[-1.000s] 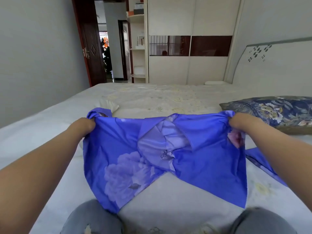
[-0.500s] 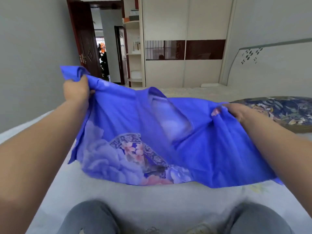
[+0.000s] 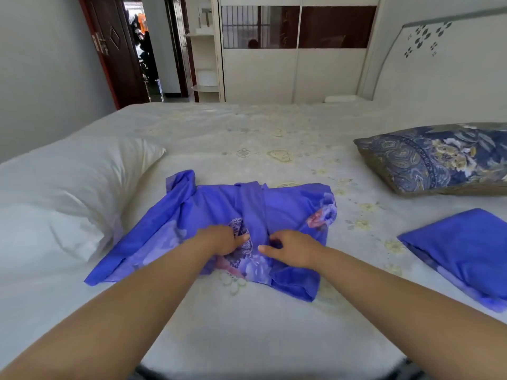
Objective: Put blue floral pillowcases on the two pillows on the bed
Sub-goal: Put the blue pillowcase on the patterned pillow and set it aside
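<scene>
A blue floral pillowcase (image 3: 288, 207) lies crumpled and partly folded on the bed, in the middle of the view. My left hand (image 3: 225, 239) and my right hand (image 3: 292, 249) meet at its near middle, and each pinches the folded strip of fabric running down its centre. A bare white pillow (image 3: 68, 187) lies to the left, touching the pillowcase's left edge. At the right, near the headboard, rests a pillow in a darker blue floral cover (image 3: 439, 160). A second blue pillowcase (image 3: 466, 250) lies folded at the right edge.
The bed's pale embroidered sheet (image 3: 247, 325) stretches around everything. A white headboard (image 3: 439, 64) stands at the right, a wardrobe (image 3: 296, 72) beyond the bed, and an open dark door (image 3: 115, 50) at the back left.
The pillowcase was held up in the air by its two ends; now it lies on the bed. Both hands have let go of the ends and moved to its near middle.
</scene>
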Demonstrator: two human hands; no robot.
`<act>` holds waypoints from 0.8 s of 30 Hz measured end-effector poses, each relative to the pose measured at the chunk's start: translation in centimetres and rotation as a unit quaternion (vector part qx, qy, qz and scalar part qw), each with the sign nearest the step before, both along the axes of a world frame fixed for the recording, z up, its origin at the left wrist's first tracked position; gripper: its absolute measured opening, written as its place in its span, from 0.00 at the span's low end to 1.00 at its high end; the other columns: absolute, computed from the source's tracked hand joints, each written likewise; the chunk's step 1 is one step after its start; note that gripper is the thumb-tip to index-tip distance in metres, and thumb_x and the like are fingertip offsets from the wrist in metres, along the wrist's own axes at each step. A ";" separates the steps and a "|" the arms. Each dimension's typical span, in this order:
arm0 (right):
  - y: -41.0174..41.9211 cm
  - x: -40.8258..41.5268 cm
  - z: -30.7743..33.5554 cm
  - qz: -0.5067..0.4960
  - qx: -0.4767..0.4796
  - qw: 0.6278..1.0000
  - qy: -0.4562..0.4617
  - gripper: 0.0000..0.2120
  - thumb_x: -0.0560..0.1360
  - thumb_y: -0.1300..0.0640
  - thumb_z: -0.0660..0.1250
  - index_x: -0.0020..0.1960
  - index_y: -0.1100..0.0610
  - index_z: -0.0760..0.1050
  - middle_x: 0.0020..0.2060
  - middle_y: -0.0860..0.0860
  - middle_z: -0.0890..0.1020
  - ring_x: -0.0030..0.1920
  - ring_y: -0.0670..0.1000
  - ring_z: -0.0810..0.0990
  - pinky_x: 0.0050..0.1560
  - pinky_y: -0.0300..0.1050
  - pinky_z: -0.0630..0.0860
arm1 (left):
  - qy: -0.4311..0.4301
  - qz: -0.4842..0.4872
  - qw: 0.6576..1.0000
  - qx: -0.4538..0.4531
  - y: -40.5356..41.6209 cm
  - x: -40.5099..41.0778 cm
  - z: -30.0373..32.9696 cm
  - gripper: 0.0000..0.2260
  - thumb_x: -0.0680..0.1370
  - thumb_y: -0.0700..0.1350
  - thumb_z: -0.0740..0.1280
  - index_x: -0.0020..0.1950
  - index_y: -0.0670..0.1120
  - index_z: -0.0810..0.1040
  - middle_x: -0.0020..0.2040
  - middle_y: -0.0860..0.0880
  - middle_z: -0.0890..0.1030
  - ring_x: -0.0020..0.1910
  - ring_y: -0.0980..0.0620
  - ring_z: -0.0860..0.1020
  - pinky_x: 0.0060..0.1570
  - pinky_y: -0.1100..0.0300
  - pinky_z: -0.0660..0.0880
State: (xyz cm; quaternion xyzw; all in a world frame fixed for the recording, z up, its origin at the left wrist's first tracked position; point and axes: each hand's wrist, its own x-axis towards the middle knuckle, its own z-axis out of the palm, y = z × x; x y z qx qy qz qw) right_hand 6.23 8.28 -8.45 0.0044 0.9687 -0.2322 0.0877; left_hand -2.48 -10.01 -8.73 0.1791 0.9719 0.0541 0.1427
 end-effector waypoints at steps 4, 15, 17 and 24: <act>-2.3 -1.2 -1.2 0.055 -0.019 0.998 -0.033 0.07 0.73 0.52 0.67 0.39 0.51 0.70 0.40 0.50 0.77 0.44 0.53 0.76 0.44 0.45 0.71 | 0.006 0.059 0.986 0.156 2.0 -1.8 1.6 0.31 0.75 0.69 0.51 0.46 0.42 0.75 0.43 0.44 0.77 0.49 0.44 0.77 0.47 0.55 0.70; -4.7 -1.4 0.2 0.150 0.027 0.979 0.135 0.25 0.75 0.33 0.48 0.48 0.50 0.75 0.68 0.46 0.69 0.70 0.49 0.61 0.72 0.53 0.54 | 0.119 0.245 0.844 0.463 -0.3 -4.8 5.0 0.08 0.79 0.41 0.57 0.42 0.45 0.71 0.35 0.49 0.71 0.41 0.47 0.72 0.42 0.56 0.69; -3.3 -2.3 -0.4 0.095 -0.039 0.994 0.026 0.24 0.75 0.31 0.46 0.57 0.46 0.68 0.66 0.48 0.72 0.68 0.54 0.67 0.69 0.56 0.62 | 0.138 0.261 0.765 0.573 -1.1 -4.4 5.8 0.10 0.78 0.42 0.57 0.37 0.49 0.68 0.33 0.51 0.71 0.36 0.51 0.72 0.40 0.57 0.73; -2.6 -2.9 -1.2 0.075 -0.114 0.991 0.001 0.21 0.79 0.36 0.47 0.60 0.45 0.71 0.62 0.51 0.76 0.64 0.54 0.73 0.66 0.52 0.66 | 0.198 0.280 0.747 0.569 -2.3 -3.7 7.9 0.09 0.70 0.45 0.63 0.50 0.45 0.73 0.42 0.49 0.76 0.42 0.48 0.74 0.41 0.60 0.70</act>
